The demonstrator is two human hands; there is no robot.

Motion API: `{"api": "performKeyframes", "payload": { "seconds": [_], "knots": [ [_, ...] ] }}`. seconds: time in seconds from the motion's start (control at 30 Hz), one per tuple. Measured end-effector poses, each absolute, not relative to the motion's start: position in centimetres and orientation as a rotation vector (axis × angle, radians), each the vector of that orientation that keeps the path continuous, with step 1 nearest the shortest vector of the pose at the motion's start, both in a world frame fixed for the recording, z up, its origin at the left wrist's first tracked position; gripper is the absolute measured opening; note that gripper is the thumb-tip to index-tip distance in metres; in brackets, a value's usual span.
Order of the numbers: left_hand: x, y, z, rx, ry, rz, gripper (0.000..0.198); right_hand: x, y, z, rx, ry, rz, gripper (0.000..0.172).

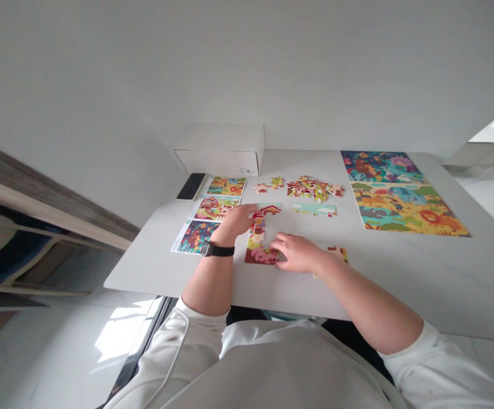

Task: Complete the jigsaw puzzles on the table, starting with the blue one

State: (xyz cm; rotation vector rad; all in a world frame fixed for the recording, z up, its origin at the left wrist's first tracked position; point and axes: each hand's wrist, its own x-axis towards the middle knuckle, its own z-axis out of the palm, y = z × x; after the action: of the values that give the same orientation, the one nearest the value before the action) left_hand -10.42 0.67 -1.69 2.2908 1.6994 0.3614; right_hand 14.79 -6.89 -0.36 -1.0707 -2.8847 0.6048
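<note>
A partly joined jigsaw puzzle (262, 254) lies on the table in front of me, with a pink pig in its lower corner and a red barn roof (268, 210) at its top. My left hand (239, 220), a black watch on its wrist, rests at the puzzle's upper left edge, fingers loosely stretched over the barn pieces. My right hand (295, 251) is at the puzzle's right side, thumb and fingers curled around a puzzle piece mostly hidden by them. A joined sky strip (315, 209) lies apart to the right. More pieces (337, 250) show partly behind my right forearm.
Loose puzzle pieces (310, 188) are heaped farther back. Picture cards (215, 208) and a phone (191, 187) lie at the left, before a white box (219, 150) by the wall. Two finished-looking animal pictures (409, 207) lie at the right of the white table (400, 278).
</note>
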Motion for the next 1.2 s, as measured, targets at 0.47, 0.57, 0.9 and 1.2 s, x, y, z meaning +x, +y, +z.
{"api": "performKeyframes", "payload": {
  "seconds": [0.47, 0.57, 0.9, 1.2],
  "knots": [
    [-10.8, 2.1, -2.9, 2.236, 1.688, 0.524, 0.026, 15.0, -6.7, 0.0, -1.057, -2.838, 0.693, 0.036],
    [-10.7, 2.2, -2.9, 2.209, 1.701, 0.551, 0.023, 15.1, -6.5, -0.5, -1.047, -2.818, 0.706, 0.037],
    [-8.7, 1.5, -1.4, 1.971, 1.976, 0.899, 0.036, 16.2, -5.5, 1.1, -1.131, -2.56, 0.784, 0.021],
    [-7.4, 0.8, -0.7, 1.871, 1.96, 0.92, 0.057, 22.0, -2.4, 4.5, -1.547, -2.2, 0.511, 0.029]
  ]
}}
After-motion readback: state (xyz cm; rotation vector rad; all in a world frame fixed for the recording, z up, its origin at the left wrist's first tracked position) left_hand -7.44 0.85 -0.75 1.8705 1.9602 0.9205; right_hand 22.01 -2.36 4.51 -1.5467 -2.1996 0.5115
